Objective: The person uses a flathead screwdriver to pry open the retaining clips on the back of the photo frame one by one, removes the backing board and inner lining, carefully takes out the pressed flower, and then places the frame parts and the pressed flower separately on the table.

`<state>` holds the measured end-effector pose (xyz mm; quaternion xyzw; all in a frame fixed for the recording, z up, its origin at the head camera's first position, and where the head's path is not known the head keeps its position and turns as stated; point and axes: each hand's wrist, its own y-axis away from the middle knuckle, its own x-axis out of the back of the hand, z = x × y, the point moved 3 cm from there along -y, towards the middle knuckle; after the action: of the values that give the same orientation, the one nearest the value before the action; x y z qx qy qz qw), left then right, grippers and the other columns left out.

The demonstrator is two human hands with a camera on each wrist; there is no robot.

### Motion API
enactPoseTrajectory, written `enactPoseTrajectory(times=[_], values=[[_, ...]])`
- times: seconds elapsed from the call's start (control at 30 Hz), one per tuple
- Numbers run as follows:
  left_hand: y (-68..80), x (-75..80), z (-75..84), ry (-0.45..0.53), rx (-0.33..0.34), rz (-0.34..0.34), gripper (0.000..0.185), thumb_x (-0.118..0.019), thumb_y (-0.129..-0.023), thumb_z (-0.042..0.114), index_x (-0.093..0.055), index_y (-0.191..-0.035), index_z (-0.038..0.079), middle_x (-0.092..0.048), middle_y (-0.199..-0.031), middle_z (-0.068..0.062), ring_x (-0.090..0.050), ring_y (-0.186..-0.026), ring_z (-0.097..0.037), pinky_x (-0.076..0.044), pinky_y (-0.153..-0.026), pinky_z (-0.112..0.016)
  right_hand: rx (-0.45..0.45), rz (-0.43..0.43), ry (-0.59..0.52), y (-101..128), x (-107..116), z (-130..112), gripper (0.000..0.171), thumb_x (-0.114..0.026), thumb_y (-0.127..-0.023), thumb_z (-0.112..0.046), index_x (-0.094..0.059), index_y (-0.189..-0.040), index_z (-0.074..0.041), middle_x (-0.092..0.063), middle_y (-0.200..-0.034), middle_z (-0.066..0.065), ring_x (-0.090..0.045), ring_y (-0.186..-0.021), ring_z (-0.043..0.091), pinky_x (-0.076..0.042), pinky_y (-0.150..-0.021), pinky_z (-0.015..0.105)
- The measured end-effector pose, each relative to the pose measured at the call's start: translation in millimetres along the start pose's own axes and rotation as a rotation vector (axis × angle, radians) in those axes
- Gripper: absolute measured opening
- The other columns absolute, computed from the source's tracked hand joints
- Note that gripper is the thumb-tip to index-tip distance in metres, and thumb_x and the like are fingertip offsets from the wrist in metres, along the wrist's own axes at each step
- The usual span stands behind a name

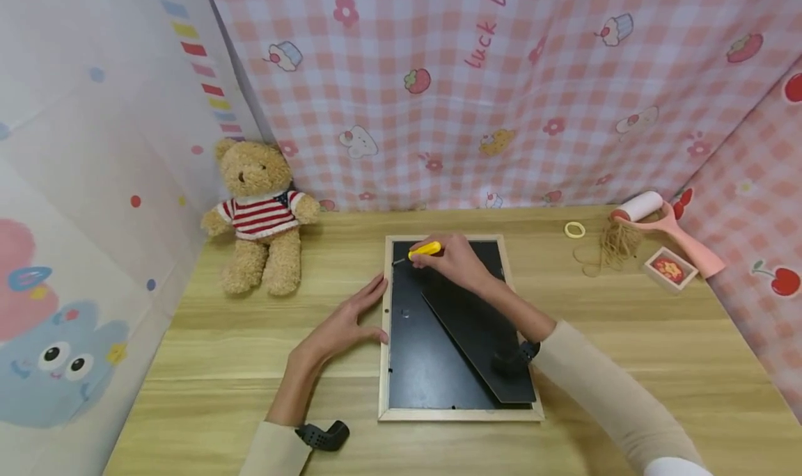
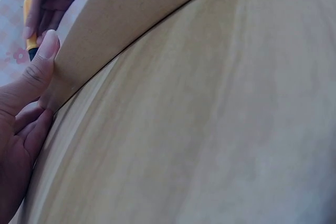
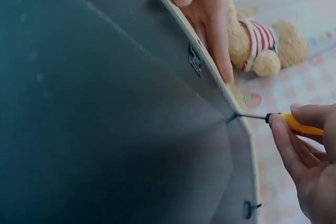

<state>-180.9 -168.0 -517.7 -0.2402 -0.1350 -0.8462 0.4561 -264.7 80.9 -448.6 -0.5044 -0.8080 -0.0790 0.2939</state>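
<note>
While the left hand (image 1: 341,326) lies spread against the left rim of the picture frame (image 1: 383,337), face down mid-desk (image 1: 188,392), the right hand (image 1: 452,259) pinches a yellow screwdriver (image 1: 425,250) at a top-corner backing clip; levering it aside seems next.

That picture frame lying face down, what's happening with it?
A person is working on the back of the picture frame, which lies on the wooden table. The right hand holds a small yellow screwdriver with its tip at the frame's inner edge near the top left corner. The left hand steadies the frame's left side.
</note>
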Motion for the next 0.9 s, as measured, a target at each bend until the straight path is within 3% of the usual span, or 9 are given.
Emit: enactPoseTrajectory(times=[0.4, 0.6, 0.77, 0.9], values=[[0.6, 0.0, -0.4, 0.006, 0.017, -0.004, 0.106, -0.090, -0.089, 0.032, -0.029, -0.174, 0.015, -0.015, -0.185, -0.003, -0.016, -0.170, -0.034, -0.023, -0.136, -0.057, 0.108, -0.037, 0.237, -19, -11, -35, 0.016, -0.079, -0.101, -0.010, -0.081, -0.104, 0.005, -0.080, -0.087, 0.013, -0.072, -0.071, 0.016, -0.058, -0.064, 0.023], [2.7, -0.1, 0.9, 0.005, 0.012, -0.003, 0.105, -0.089, -0.091, 0.031, -0.028, -0.174, 0.014, -0.015, -0.185, -0.005, -0.016, -0.169, -0.037, -0.023, -0.135, -0.060, 0.172, -0.074, 0.362, -26, -19, -54, 0.017, -0.080, -0.100, -0.009, -0.075, -0.089, 0.003, -0.070, -0.076, 0.010, -0.056, -0.062, 0.011, -0.047, -0.060, 0.022], [1.9, 0.3, 0.5, 0.001, 0.006, -0.009, 0.106, -0.089, -0.091, 0.033, -0.027, -0.175, 0.015, -0.015, -0.185, -0.006, -0.016, -0.170, -0.037, -0.022, -0.136, -0.059, 0.122, -0.087, 0.321, -22, -11, -54, 0.018, -0.078, -0.103, -0.012, -0.078, -0.102, 0.006, -0.077, -0.087, 0.013, -0.061, -0.066, 0.012, -0.050, -0.062, 0.021], [5.4, -2.0, 0.5, -0.017, 0.013, -0.031, 0.113, -0.090, -0.090, 0.038, -0.022, -0.177, 0.017, -0.010, -0.186, -0.005, -0.013, -0.171, -0.036, -0.021, -0.136, -0.059, 0.068, -0.002, 0.176, 10, 6, -54, 0.023, -0.080, -0.101, -0.013, -0.082, -0.117, 0.002, -0.082, -0.104, 0.014, -0.073, -0.078, 0.016, -0.058, -0.069, 0.023]])
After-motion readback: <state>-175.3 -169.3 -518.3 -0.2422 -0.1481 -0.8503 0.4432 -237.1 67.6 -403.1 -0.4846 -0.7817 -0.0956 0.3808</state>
